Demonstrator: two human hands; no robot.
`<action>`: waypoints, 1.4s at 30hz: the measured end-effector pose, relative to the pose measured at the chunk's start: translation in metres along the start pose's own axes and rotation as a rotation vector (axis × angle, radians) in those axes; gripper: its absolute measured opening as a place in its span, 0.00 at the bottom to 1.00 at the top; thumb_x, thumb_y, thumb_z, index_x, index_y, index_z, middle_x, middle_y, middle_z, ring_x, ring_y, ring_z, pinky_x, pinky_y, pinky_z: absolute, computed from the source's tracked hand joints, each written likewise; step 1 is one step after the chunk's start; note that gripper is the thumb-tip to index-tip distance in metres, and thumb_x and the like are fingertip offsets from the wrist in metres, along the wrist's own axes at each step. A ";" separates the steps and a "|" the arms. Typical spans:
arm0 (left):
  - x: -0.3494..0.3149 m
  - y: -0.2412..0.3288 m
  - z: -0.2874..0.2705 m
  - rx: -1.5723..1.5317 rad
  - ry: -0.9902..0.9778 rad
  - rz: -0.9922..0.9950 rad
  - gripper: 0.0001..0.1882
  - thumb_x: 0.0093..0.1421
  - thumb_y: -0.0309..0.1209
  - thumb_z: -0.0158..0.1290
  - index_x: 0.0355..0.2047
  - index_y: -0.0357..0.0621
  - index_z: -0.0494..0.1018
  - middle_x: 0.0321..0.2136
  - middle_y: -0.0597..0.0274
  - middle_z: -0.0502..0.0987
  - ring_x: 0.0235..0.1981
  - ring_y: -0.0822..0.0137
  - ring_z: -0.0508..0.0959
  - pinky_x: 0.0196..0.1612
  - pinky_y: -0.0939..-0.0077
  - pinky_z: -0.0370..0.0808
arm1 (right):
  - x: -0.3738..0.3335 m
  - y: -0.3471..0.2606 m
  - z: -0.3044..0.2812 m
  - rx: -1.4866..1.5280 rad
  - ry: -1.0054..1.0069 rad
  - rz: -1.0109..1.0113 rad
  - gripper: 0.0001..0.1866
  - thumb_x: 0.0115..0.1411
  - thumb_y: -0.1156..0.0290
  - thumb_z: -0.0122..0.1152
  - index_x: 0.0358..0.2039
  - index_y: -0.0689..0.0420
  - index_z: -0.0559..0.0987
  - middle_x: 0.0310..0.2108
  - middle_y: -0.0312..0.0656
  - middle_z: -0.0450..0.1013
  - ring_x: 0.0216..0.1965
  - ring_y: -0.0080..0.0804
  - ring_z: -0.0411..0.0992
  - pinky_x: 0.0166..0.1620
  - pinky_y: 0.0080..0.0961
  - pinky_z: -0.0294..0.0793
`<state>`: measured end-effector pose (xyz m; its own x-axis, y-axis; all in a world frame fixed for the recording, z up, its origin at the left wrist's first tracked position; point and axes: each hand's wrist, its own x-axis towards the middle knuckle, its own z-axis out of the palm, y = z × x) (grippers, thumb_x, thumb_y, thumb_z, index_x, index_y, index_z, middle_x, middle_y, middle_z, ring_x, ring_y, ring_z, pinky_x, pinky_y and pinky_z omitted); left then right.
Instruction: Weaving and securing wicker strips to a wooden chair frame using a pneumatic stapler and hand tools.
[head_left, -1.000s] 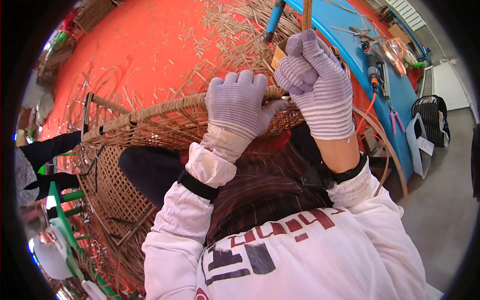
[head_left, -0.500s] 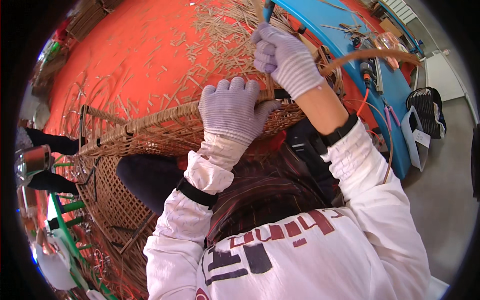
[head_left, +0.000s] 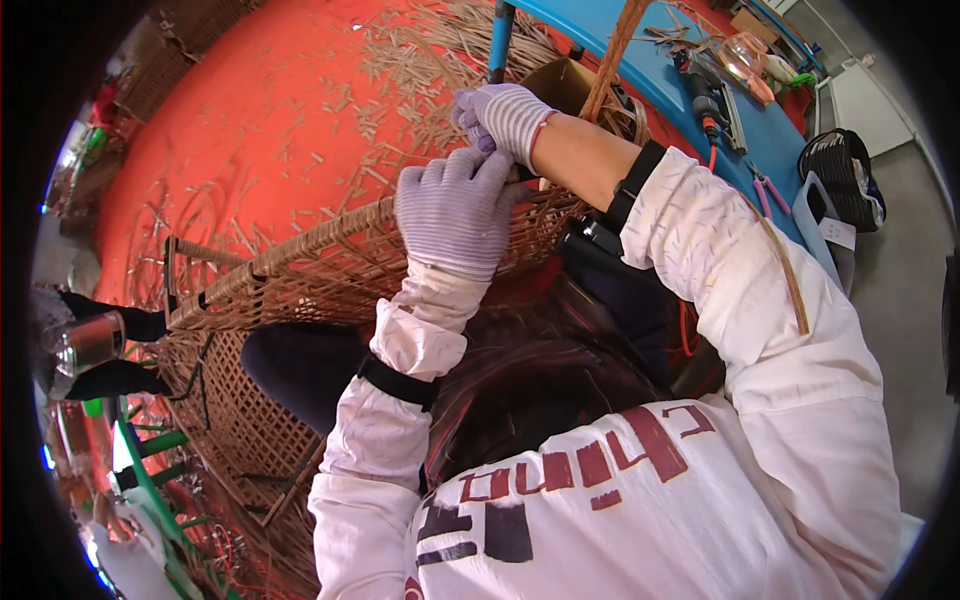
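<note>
A woven wicker piece [head_left: 300,262] with a strip-wrapped rim leans across my lap, a dark bar showing at its corners. My left hand [head_left: 450,215], in a striped grey-purple glove, is closed over its top rim. Just beyond and touching it, my gloved right hand [head_left: 500,120] is closed, its fingers folded by the rim. The fingers hide most of what they pinch; a brown rattan strip [head_left: 615,58] rises behind that wrist. Another length of strip [head_left: 785,265] lies across my right sleeve.
Strip scraps litter the red floor [head_left: 230,130]. To the right, a blue table [head_left: 655,75] carries a corded power tool [head_left: 706,105] and pink-handled pliers [head_left: 768,195]. A black basket [head_left: 842,180] stands beside it. At left are a wicker panel [head_left: 235,400] and a person's dark-clothed leg [head_left: 120,380].
My right hand has come down and left from above the rim to beside my left hand. The loose strip behind it has swung upright. My left hand stays on the rim.
</note>
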<state>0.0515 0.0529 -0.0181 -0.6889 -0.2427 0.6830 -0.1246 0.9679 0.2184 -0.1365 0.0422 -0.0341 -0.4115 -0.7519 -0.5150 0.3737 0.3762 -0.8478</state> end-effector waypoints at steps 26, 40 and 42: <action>0.019 0.005 -0.007 0.026 -0.293 -0.080 0.17 0.49 0.37 0.64 0.40 0.49 0.79 0.30 0.64 0.80 0.35 0.62 0.78 0.45 0.68 0.67 | -0.165 0.077 -0.004 -0.044 0.210 -0.346 0.11 0.67 0.70 0.48 0.41 0.62 0.76 0.28 0.46 0.77 0.22 0.37 0.77 0.26 0.31 0.77; 0.020 0.003 -0.005 -0.033 -0.270 -0.070 0.18 0.47 0.34 0.66 0.40 0.50 0.79 0.30 0.63 0.80 0.34 0.60 0.77 0.45 0.67 0.68 | -0.142 0.079 -0.005 0.060 0.070 -0.182 0.13 0.64 0.63 0.53 0.39 0.58 0.80 0.19 0.37 0.73 0.15 0.24 0.70 0.18 0.21 0.68; 0.020 0.003 -0.004 -0.040 -0.279 -0.085 0.18 0.46 0.34 0.66 0.39 0.50 0.79 0.29 0.64 0.80 0.33 0.61 0.77 0.45 0.67 0.69 | -0.151 0.084 0.002 0.070 0.193 -0.313 0.14 0.63 0.63 0.55 0.39 0.60 0.80 0.18 0.35 0.71 0.15 0.23 0.68 0.20 0.21 0.66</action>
<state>0.0408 0.0511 -0.0009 -0.8477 -0.2901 0.4442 -0.1657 0.9401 0.2978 -0.0409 0.1862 -0.0276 -0.6614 -0.7063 -0.2524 0.2586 0.1012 -0.9607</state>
